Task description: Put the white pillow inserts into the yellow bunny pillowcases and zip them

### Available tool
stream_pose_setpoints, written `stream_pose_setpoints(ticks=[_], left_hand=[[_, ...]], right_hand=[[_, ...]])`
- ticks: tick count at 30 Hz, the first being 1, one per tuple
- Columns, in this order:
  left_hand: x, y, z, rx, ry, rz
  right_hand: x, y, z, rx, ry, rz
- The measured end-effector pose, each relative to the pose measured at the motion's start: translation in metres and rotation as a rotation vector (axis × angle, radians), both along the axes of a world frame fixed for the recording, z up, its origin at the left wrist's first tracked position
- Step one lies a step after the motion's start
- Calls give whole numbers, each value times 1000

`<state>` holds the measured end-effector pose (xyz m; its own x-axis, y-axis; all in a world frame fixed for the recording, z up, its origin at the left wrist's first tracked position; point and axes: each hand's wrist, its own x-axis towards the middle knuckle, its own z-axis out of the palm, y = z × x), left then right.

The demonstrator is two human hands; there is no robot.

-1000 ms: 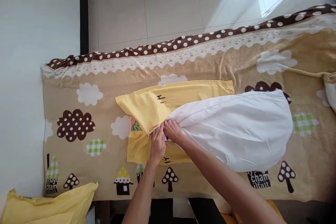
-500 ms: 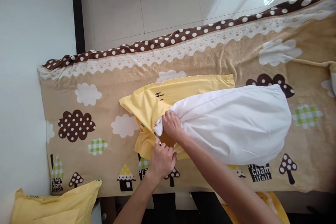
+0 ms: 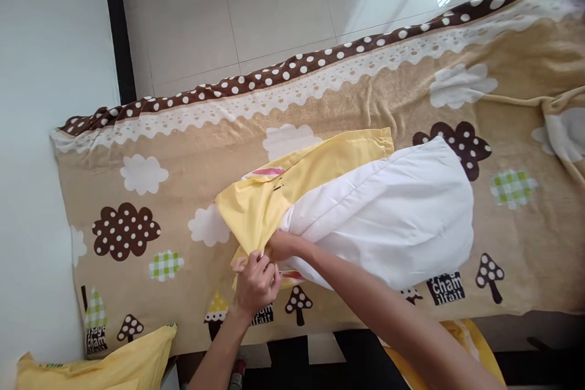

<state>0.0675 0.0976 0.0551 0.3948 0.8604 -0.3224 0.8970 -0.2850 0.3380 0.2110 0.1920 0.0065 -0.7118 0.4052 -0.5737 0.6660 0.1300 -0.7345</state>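
Yellow pillowcase (image 3: 256, 210) bunched tight in left hand (image 3: 256, 283) — white pillow (image 3: 388, 219) beside right hand (image 3: 280, 245), that hand's hold hidden.

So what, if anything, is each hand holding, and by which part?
The left hand grips the yellow pillowcase by a bunched edge. The right hand is partly hidden; its hold cannot be told.

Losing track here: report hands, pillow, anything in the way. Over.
Left hand gripping yellow pillowcase. Right hand at its opening, fingers hidden. White pillow largely outside. No obstruction visible.
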Motion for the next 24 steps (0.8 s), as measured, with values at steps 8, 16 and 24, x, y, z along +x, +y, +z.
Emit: stream_pose_setpoints(ticks=[8, 16, 24], left_hand=[[24, 29, -23, 84, 145, 317], [18, 70, -41, 108, 159, 260], [32, 108, -48, 278, 161, 316]], right_hand=[[7, 2, -19, 434, -79, -246], [77, -11, -6, 701, -175, -81], [27, -4, -1, 298, -179, 10]])
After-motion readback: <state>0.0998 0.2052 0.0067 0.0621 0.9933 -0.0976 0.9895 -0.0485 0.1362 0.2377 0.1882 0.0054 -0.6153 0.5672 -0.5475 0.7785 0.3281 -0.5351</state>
